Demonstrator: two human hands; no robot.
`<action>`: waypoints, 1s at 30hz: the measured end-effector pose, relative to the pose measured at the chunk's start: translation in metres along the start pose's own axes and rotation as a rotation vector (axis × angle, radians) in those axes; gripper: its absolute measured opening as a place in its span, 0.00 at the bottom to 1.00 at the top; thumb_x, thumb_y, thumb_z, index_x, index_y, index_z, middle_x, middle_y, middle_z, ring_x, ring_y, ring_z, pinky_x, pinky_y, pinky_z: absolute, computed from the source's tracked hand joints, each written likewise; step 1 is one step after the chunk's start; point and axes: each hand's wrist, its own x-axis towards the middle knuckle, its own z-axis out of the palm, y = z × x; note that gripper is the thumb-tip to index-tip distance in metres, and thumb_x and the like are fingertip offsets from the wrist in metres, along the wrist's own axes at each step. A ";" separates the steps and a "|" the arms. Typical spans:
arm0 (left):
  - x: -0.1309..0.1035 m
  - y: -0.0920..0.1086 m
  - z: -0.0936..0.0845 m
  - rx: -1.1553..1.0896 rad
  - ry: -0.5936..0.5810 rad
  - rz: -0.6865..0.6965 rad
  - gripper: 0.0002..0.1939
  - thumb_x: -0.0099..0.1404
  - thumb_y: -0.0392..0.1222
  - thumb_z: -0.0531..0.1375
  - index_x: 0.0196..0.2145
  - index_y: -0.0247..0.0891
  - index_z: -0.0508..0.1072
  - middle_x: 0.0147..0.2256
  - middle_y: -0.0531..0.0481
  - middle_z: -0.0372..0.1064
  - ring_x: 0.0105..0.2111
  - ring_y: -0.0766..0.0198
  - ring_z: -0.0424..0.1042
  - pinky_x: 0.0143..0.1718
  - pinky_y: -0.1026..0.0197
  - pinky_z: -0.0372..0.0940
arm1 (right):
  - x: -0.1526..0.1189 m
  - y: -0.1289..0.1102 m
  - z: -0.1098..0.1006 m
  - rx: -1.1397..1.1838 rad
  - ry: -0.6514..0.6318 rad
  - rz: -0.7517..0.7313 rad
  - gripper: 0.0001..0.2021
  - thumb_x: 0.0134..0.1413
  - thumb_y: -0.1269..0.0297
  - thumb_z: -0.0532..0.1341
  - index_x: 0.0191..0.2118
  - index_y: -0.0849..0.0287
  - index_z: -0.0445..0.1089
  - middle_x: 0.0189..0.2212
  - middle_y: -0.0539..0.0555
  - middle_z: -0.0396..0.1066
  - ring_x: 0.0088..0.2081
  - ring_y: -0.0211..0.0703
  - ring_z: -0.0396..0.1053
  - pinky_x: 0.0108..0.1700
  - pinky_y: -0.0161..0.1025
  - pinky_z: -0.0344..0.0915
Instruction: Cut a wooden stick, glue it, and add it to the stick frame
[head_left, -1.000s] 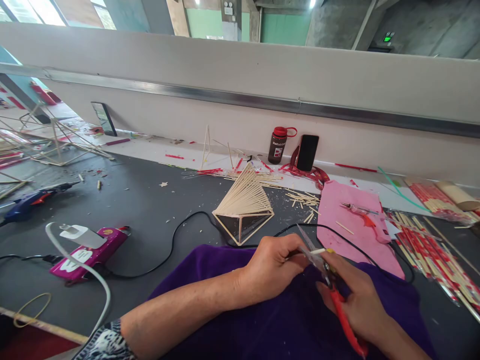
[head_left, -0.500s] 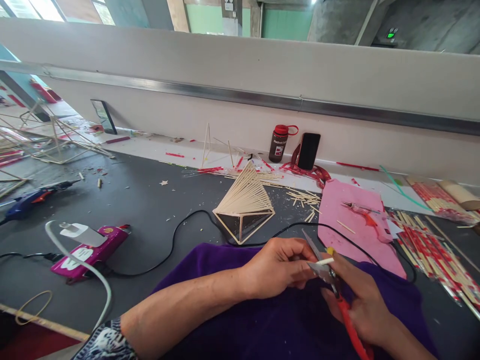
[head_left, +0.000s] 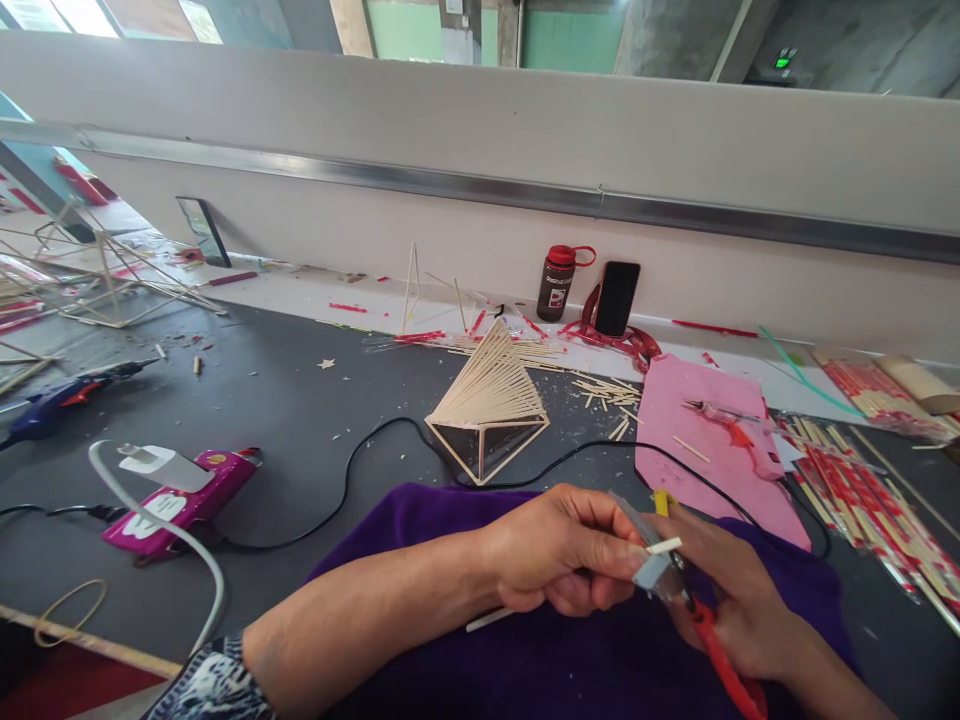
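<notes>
My left hand [head_left: 570, 555] is closed around a thin wooden stick [head_left: 664, 546]; one end pokes out past the fingertips, and a pale end also shows beneath the palm. My right hand [head_left: 739, 585] grips red-handled scissors [head_left: 709, 635], whose blades lie at the stick's protruding end, partly hidden by my left fingers. A small yellow piece [head_left: 661, 502] shows by my right index finger; what it belongs to is unclear. Purple cloth [head_left: 427, 530] lies beneath both hands. Beyond them stands a pyramid-like stick model [head_left: 491, 395], with closely laid sticks fanning across one face.
Cut sticks [head_left: 609, 390] lie behind my hands. On the right are a glue gun [head_left: 750, 440] on a pink sheet [head_left: 675, 450] and wrapped stick bundles [head_left: 862, 500]. A black cord [head_left: 375, 432] crosses the table from a magenta power strip [head_left: 180, 505]. A bottle [head_left: 556, 285] and phone [head_left: 617, 300] stand behind.
My left hand has turned and shifted slightly right, and the stick's other end now shows below it. My right hand and the scissors have moved slightly right and down.
</notes>
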 end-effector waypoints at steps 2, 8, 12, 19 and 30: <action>0.000 0.000 -0.001 -0.039 -0.048 -0.031 0.11 0.52 0.39 0.68 0.28 0.34 0.68 0.14 0.56 0.62 0.09 0.78 0.48 0.09 0.73 0.40 | -0.001 -0.002 -0.001 -0.007 0.001 0.003 0.30 0.51 0.73 0.56 0.61 0.51 0.53 0.29 0.53 0.68 0.35 0.49 0.71 0.31 0.39 0.66; 0.002 -0.002 -0.003 -0.076 -0.174 -0.081 0.12 0.53 0.40 0.67 0.24 0.33 0.68 0.14 0.56 0.61 0.09 0.79 0.44 0.09 0.73 0.38 | -0.005 -0.002 -0.001 -0.020 0.030 0.011 0.30 0.50 0.70 0.57 0.60 0.52 0.56 0.37 0.56 0.71 0.42 0.52 0.72 0.41 0.42 0.68; 0.004 -0.001 -0.005 -0.013 -0.047 -0.017 0.11 0.54 0.41 0.67 0.27 0.32 0.69 0.15 0.56 0.62 0.09 0.79 0.45 0.10 0.71 0.36 | 0.001 0.000 0.001 0.022 0.018 0.045 0.29 0.52 0.72 0.57 0.61 0.52 0.54 0.34 0.54 0.70 0.45 0.51 0.70 0.45 0.43 0.68; -0.013 0.019 0.003 0.306 0.122 0.182 0.13 0.55 0.45 0.66 0.29 0.33 0.70 0.17 0.56 0.63 0.13 0.77 0.53 0.13 0.72 0.43 | -0.009 0.007 -0.007 -0.105 -0.010 0.105 0.40 0.45 0.58 0.66 0.64 0.52 0.51 0.56 0.61 0.60 0.57 0.61 0.60 0.54 0.52 0.62; -0.039 0.046 0.004 0.364 0.220 0.364 0.11 0.59 0.45 0.62 0.31 0.34 0.67 0.19 0.57 0.65 0.12 0.78 0.50 0.12 0.72 0.40 | 0.008 -0.024 0.000 -0.141 -0.484 0.280 0.40 0.41 0.74 0.62 0.63 0.47 0.56 0.49 0.58 0.67 0.51 0.53 0.64 0.53 0.52 0.61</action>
